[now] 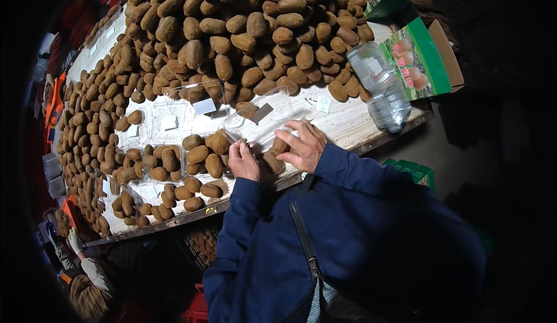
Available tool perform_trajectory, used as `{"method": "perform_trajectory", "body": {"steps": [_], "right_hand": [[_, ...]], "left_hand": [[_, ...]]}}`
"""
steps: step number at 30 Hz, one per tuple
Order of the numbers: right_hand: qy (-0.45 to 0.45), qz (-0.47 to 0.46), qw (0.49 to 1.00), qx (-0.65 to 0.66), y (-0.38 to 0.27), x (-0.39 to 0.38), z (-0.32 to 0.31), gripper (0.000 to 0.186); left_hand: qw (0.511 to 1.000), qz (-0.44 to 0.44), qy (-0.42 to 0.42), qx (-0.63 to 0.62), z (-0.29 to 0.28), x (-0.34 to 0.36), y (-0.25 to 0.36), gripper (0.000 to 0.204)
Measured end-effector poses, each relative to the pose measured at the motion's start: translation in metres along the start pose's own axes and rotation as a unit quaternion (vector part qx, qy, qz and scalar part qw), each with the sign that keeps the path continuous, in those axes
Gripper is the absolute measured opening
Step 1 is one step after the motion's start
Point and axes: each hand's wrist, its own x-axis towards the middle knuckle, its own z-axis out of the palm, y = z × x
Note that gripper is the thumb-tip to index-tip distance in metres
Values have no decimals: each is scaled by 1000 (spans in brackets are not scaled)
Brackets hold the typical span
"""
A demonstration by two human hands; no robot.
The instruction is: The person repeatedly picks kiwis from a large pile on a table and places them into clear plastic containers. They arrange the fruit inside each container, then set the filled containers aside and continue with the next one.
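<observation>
At the front edge of the white table (346, 124), my right hand (308, 145) has its fingers round a brown kiwifruit (281, 144). More kiwifruit (271, 162) lie just below it, between my two hands. My left hand (244, 161) is closed in a pinch beside a clear plastic box (282, 103), whose lid carries a grey label (264, 113). What the left fingertips grip is too small to make out. Left of that hand, a loose group of kiwifruit (213, 164) sits close to its knuckles.
A big kiwifruit heap (238, 38) covers the table's far side. Stacked clear boxes (390, 108) stand at right by a green carton (419, 62). Other clear boxes with white labels (169, 123) lie leftward. At lower left another person's gloved hand (75, 241) shows. A crate of kiwifruit (204, 245) sits below.
</observation>
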Motion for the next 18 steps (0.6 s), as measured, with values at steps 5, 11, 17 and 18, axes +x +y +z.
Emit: {"method": "perform_trajectory", "body": {"steps": [5, 11, 17, 18], "right_hand": [[132, 108, 966, -193, 63, -4, -15, 56], [94, 276, 896, -335, 130, -18, -2, 59], [142, 243, 949, -142, 132, -24, -5, 56], [175, 184, 959, -123, 127, -19, -8, 55]], "left_hand": [[1000, -4, -8, -3, -3, -2, 3, 21], [1000, 17, -10, 22, -4, 1, -2, 21], [1000, -20, -19, 3, -5, 2, -2, 22], [1000, -15, -16, 3, -4, 3, -2, 21]]}}
